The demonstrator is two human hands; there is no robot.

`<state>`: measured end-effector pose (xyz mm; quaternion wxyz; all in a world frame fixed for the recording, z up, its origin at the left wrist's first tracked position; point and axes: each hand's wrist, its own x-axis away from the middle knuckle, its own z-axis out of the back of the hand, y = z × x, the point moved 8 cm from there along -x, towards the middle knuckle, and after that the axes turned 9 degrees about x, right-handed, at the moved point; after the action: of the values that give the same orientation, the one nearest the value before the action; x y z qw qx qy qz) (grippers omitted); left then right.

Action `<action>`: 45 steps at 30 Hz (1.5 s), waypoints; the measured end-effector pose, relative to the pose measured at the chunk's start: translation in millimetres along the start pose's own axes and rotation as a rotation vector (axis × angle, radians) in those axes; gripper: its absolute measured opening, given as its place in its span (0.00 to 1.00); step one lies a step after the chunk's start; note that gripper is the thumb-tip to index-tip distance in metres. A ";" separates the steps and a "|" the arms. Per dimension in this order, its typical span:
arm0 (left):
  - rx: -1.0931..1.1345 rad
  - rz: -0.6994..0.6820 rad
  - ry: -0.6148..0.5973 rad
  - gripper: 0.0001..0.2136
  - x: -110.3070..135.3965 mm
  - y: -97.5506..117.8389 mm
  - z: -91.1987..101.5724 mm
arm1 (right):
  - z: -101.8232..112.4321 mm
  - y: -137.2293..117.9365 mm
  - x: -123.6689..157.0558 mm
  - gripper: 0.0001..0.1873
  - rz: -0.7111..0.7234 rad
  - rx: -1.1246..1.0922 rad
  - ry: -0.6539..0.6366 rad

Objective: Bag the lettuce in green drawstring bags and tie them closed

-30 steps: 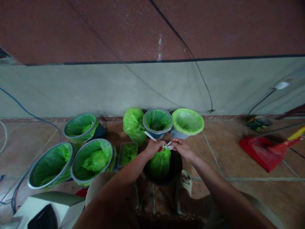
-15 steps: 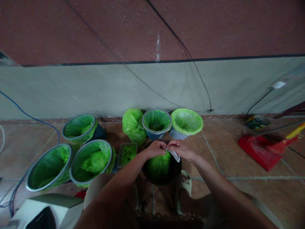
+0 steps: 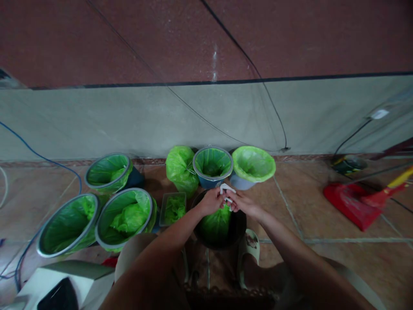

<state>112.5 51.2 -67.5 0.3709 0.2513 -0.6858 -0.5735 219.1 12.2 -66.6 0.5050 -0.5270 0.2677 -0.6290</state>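
Note:
My left hand [image 3: 211, 201] and my right hand [image 3: 240, 201] meet over the gathered neck of a green plastic bag [image 3: 215, 221] that sits in a dark round bin [image 3: 239, 226] on the floor in front of me. Both hands are closed, pinching a thin white tie strip [image 3: 226, 190] that loops up between my fingertips above the bag's neck. The bag bulges below my hands and fills most of the bin.
Several buckets lined with green bags stand on the tiled floor: three at the left [image 3: 124, 214], two by the wall [image 3: 213, 165]. A tied green bag [image 3: 181, 168] and a small tray [image 3: 173, 208] lie between. A red dustpan [image 3: 350, 205] is at right.
The white strip's loose ends, spread left and right a second ago, are now drawn into a small loop between my fingers. My hands have come closer together over the bag's neck.

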 end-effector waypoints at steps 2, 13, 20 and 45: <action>0.046 0.066 0.029 0.07 0.2 -3.6 0.6 | 0.0 -4.4 0.9 0.25 0.020 0.034 -0.029; 0.242 0.283 0.088 0.04 11.3 -7.5 -1.1 | 24.8 -9.8 -0.2 0.07 0.041 0.420 0.070; 0.316 0.293 0.113 0.08 11.8 -10.7 4.9 | 13.1 -18.0 13.5 0.13 -0.050 0.267 -0.063; -0.256 -0.209 0.218 0.07 17.2 31.7 11.2 | -3.9 -13.6 6.8 0.11 0.012 0.011 -0.087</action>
<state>95.8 51.6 -33.6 0.4103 0.3327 -0.5333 -0.6607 211.1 9.9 -53.3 0.5227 -0.5494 0.2452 -0.6040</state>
